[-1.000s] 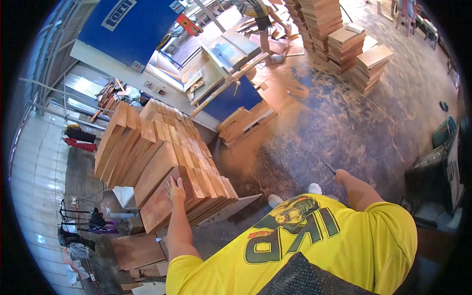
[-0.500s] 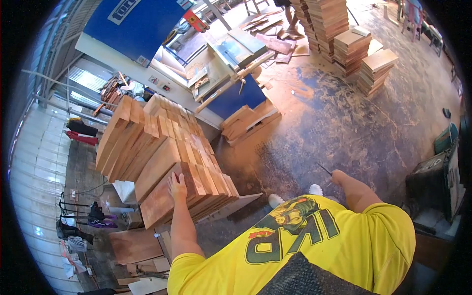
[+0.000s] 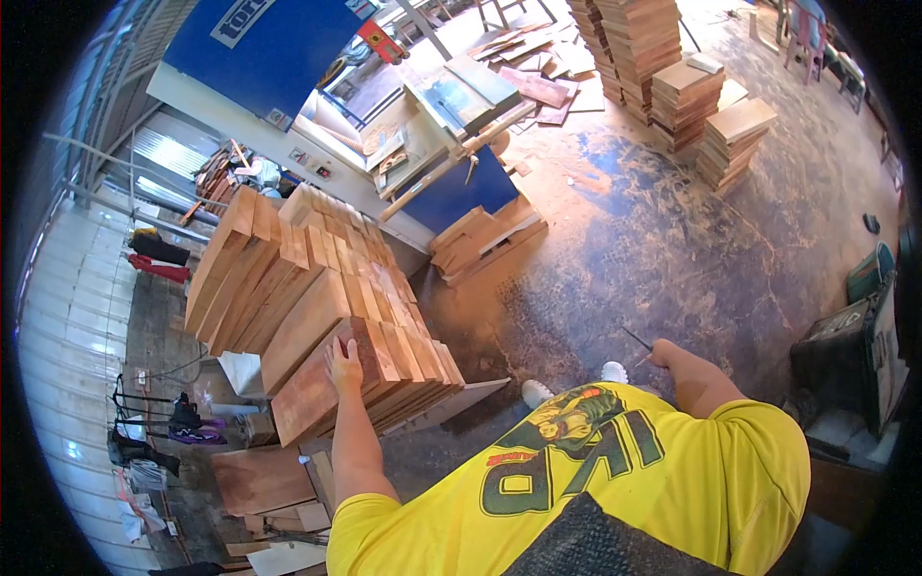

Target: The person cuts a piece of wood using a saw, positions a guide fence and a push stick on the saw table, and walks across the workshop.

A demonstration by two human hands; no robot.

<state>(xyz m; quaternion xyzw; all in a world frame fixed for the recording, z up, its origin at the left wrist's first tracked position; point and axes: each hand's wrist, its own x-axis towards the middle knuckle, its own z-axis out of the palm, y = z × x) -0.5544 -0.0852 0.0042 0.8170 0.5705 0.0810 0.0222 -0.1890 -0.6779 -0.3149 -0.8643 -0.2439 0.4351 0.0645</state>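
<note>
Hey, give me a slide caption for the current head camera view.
Left hand laid on stacked wooden boards, right hand holding a slim dark object.

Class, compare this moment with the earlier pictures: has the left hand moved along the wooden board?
No, not visibly: the left hand lies at about the same spot on the wooden board, judged against its edges.

Teal basket (image 3: 872,273) near a black bin (image 3: 847,357)

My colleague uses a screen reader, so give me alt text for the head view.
A person's left hand rests on stacked wooden boards; the right hand holds a thin dark object. Below is their yellow shirt; a blue panel stands beyond.
</note>
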